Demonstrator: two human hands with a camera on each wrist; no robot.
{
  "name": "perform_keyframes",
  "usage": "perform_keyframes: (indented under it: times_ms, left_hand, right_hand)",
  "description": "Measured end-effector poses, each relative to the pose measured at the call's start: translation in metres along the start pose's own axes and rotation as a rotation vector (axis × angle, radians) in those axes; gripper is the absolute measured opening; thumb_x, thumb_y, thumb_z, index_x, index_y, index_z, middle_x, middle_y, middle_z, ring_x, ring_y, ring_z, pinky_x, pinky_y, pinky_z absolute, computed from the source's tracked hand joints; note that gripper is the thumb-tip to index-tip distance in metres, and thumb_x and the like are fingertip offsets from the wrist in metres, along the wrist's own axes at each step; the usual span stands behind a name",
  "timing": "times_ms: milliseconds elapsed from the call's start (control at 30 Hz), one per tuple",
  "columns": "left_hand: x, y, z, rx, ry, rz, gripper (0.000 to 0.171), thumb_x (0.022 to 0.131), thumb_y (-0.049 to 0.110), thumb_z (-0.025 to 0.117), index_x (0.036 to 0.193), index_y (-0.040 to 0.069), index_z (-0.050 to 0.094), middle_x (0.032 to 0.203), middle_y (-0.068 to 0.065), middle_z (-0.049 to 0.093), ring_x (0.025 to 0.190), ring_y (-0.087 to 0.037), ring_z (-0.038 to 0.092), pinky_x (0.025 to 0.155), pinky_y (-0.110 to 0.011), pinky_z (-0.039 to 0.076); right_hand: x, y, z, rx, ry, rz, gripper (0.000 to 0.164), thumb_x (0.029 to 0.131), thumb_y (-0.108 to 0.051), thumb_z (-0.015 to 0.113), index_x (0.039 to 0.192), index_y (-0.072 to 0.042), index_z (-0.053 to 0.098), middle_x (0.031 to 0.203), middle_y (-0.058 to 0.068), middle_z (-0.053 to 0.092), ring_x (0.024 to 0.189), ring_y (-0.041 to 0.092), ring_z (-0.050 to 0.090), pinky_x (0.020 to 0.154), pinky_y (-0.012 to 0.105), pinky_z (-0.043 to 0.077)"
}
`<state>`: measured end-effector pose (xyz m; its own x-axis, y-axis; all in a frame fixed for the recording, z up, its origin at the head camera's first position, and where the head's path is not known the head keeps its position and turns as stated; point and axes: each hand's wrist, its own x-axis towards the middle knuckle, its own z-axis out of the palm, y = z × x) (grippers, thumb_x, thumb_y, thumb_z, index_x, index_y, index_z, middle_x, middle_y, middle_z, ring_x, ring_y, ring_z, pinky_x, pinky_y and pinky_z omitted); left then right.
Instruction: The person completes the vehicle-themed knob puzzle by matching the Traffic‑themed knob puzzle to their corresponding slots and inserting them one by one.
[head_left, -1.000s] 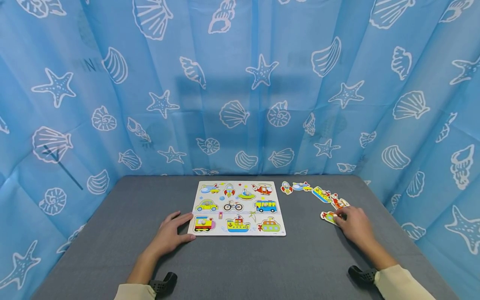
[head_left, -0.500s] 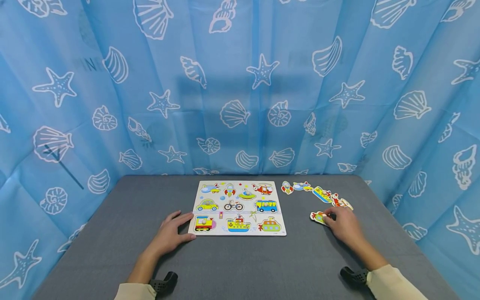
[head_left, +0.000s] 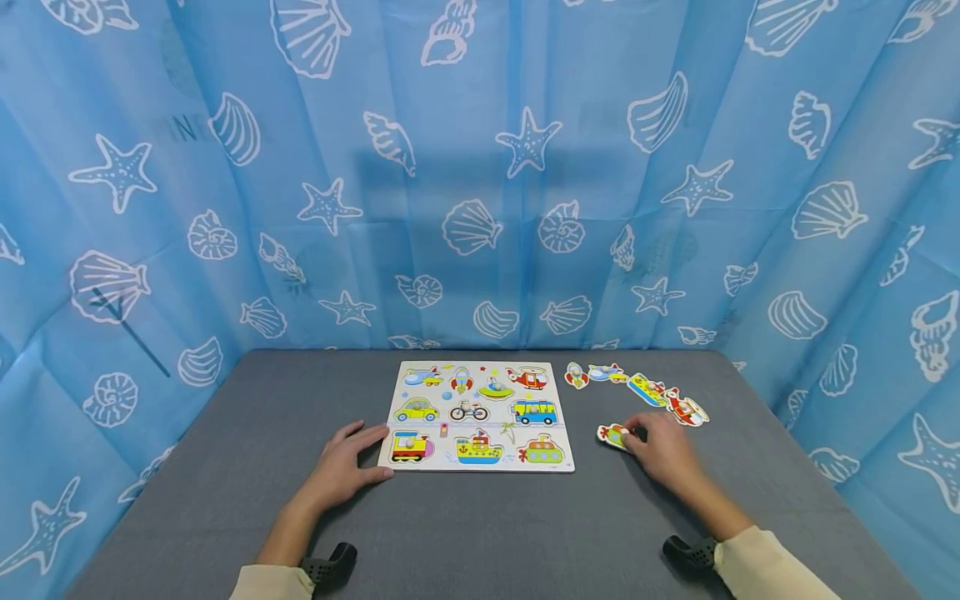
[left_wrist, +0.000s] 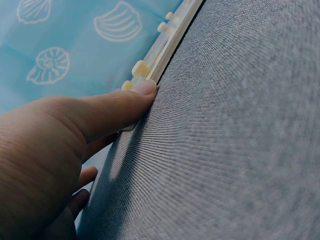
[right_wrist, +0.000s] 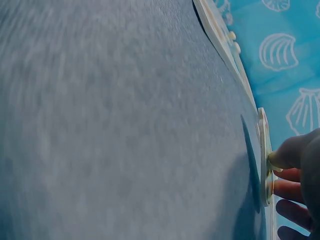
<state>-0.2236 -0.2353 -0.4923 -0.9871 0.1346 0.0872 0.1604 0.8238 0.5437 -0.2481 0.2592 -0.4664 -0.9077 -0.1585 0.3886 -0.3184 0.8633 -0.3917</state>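
Observation:
My right hand (head_left: 663, 450) pinches a green-and-red submarine puzzle piece (head_left: 611, 435) by its knob, right of the board in the head view. In the right wrist view the puzzle piece (right_wrist: 264, 150) shows edge-on between thumb and fingers, its shadow on the cloth beside it. My left hand (head_left: 343, 468) rests at the left edge of the white puzzle board (head_left: 442, 462), fingers spread and thumb at the near left corner. The left wrist view shows that thumb against the board's edge (left_wrist: 165, 52), where several pale knobs stand up.
Right of the board lie a rocket piece (head_left: 576, 375), an airplane piece (head_left: 607, 373), a ship piece (head_left: 646, 390) and a helicopter piece (head_left: 686, 407) in a curved row. Grey cloth (head_left: 480, 533) covers the table, and a blue shell-print curtain (head_left: 465, 275) hangs behind it.
My right hand has moved left toward the board with the submarine piece, and the helicopter piece now shows whole behind it. My left hand keeps its place at the board.

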Motion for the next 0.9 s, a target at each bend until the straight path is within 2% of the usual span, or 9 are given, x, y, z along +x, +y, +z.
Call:
perform_keyframes:
  times_ms: [167,400,900]
  left_hand:
    - [0.001,-0.001,0.001,-0.001,0.002,-0.002,0.075,0.076,0.039,0.083,0.141,0.018,0.054,0.143,-0.005,0.051,0.139,-0.038,0.028,0.101,-0.068,0.027]
    - [0.0,0.001,0.001,0.004,0.005,0.001,0.075,0.075,0.038,0.083,0.141,0.017,0.054,0.143,-0.006,0.051,0.139,-0.039,0.028,0.101,-0.069,0.026]
    - [-0.001,0.003,-0.002,-0.003,0.002,0.003,0.076,0.075,0.038,0.083,0.141,0.014,0.054,0.142,-0.007,0.052,0.139,-0.039,0.027,0.102,-0.069,0.024]
  right_hand:
    - [0.001,-0.01,0.005,-0.002,0.011,-0.029,0.007,0.079,-0.006,0.075,0.081,-0.009,0.07,0.081,0.003,0.065,0.085,0.029,0.055,0.074,0.046,0.042]
    - [0.005,-0.027,0.012,0.01,-0.022,-0.054,0.007,0.079,-0.006,0.075,0.082,-0.01,0.069,0.08,0.001,0.064,0.082,0.024,0.053,0.071,0.043,0.042]
    - [0.01,-0.052,0.026,0.027,-0.137,-0.015,0.006,0.08,-0.01,0.074,0.085,-0.013,0.071,0.083,-0.001,0.062,0.084,0.021,0.05,0.071,0.039,0.042]
